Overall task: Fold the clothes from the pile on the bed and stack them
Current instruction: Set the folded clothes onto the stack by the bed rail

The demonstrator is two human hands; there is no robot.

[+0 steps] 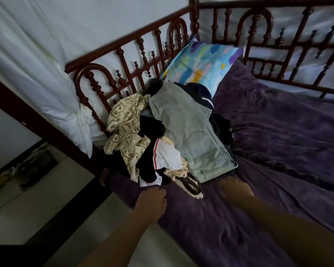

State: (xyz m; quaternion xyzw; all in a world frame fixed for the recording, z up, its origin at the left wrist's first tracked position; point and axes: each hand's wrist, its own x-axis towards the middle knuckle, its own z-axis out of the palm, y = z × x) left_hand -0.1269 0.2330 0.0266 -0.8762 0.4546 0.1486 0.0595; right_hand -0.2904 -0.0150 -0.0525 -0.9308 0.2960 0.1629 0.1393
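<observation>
- The left hand [151, 199] reaches out over the near edge of the bed, back of the hand up. Its fingers lie close together and loosely extended, and it holds nothing.
- The right hand [235, 191] is blurred. Its fingers look straight and close together above the purple sheet [278, 141], and nothing shows in its grasp.
- The pile of clothes [162, 141] lies straight ahead of both hands, heaped against the wooden bed rail [127, 53] on the far side.
- Just beyond the left fingertips is the lowest edge of a white garment with a red stripe [168, 155]. Whether the fingertips touch it cannot be told.
- Further past that hand, and a little to its left, a cream patterned garment [123, 128] spills down the rail side of the pile, with a black garment [150, 128] bunched between it and the white one.
- Between the two hands, slightly ahead of them, a crumpled cream and black piece [189, 185] rests on the sheet at the foot of the pile.
- Just ahead of the right fingertips, not quite touching, is the hem end of a pair of pale jeans [191, 128]. They lie flat on top of the pile and stretch away from that hand.
- Far beyond the jeans, a bright colourful pillow [202, 66] leans in the corner of the rails.
- To the right of the right hand the sheet spreads out in wrinkles.
- Below and left of the left forearm is pale tiled floor [46, 199].
</observation>
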